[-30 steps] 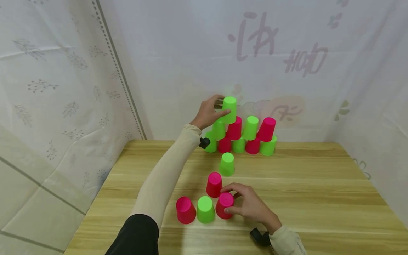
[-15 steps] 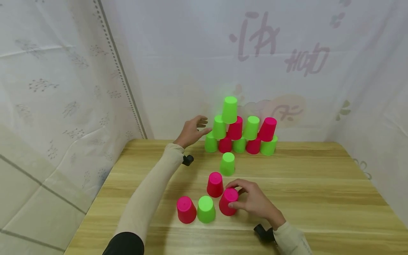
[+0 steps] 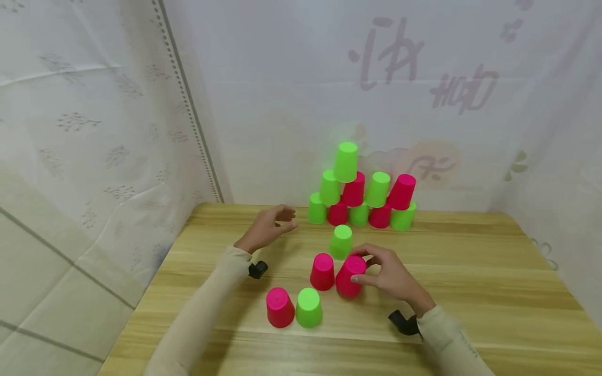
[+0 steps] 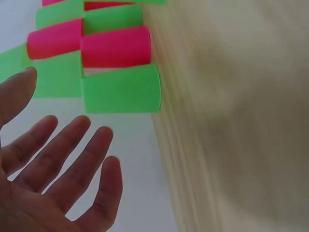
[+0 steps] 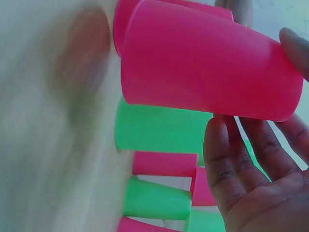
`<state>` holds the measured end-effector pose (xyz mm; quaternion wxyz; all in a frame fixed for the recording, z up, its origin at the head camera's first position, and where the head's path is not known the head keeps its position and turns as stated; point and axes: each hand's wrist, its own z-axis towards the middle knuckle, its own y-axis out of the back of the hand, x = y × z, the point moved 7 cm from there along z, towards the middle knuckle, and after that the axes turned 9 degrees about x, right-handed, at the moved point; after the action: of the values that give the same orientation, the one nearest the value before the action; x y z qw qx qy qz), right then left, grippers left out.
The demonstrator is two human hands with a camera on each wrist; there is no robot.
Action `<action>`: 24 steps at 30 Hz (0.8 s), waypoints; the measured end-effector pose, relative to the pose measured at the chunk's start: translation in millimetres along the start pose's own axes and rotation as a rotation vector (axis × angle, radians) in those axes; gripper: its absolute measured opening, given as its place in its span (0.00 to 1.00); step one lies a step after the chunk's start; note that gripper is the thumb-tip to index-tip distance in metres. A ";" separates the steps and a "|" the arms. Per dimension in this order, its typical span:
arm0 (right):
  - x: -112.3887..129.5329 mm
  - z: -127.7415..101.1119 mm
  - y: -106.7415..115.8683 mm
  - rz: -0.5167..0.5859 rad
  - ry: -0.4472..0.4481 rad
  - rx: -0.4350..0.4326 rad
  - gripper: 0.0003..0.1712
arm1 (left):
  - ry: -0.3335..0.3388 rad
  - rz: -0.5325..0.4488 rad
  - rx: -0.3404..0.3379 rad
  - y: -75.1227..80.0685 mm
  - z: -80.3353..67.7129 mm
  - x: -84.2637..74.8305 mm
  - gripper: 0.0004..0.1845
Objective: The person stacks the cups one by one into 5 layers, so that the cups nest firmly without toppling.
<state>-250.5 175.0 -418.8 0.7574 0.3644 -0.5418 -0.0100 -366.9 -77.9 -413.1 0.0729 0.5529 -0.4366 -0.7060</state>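
My right hand (image 3: 389, 272) pinches a pink plastic cup (image 3: 348, 282), upside down, between thumb and fingers. In the right wrist view this held cup (image 5: 203, 60) overlaps another pink cup behind it. My left hand (image 3: 267, 228) holds nothing, fingers spread and slightly bent, left of a stack of cups. That stack has a bottom row of alternating green cups (image 3: 317, 209) and pink cups, then a second row with a pink cup (image 3: 403, 192) at its right end. One green cup (image 3: 346, 162) sits alone on top, at the left.
A loose green cup (image 3: 340, 243) stands upside down before the stack, with a pink cup (image 3: 322, 272) nearer. Closer still are a pink cup (image 3: 279, 308) and a green cup (image 3: 309, 309), side by side. A printed cloth (image 3: 282, 104) hangs behind the wooden table (image 3: 470, 292).
My left hand let go of the green cup atop the stack and drew back left and down. My right hand moved the pink cup away from the front row, forward beside the other pink cup.
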 end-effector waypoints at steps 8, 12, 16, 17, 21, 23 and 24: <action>-8.2 14.6 23.0 -0.100 -0.010 0.035 0.28 | -0.017 -0.045 -0.016 -13.1 -52.1 -9.8 0.19; -11.8 16.4 33.4 -0.133 -0.037 0.060 0.28 | -0.039 -0.062 0.022 -25.3 -78.4 -16.7 0.17; -7.8 20.1 47.3 -0.153 -0.041 0.064 0.27 | -0.026 -0.112 0.013 -35.3 -104.0 -18.6 0.15; -5.3 22.4 50.8 -0.164 -0.039 0.066 0.26 | -0.025 -0.117 0.000 -37.0 -110.8 -18.6 0.15; 12.7 33.5 64.4 -0.177 -0.023 0.072 0.25 | 0.018 -0.153 -0.040 -45.1 -135.3 -14.6 0.16; 28.7 37.4 72.5 -0.169 -0.017 0.062 0.25 | 0.023 -0.170 -0.044 -50.4 -144.0 -12.1 0.17; 34.5 39.1 77.0 -0.171 -0.019 0.054 0.25 | 0.033 -0.187 -0.043 -53.2 -147.3 -11.0 0.18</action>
<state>-297.8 196.3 -341.7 0.7386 0.4295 -0.5158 -0.0633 -218.2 -118.1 -443.4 0.0256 0.6011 -0.3666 -0.7097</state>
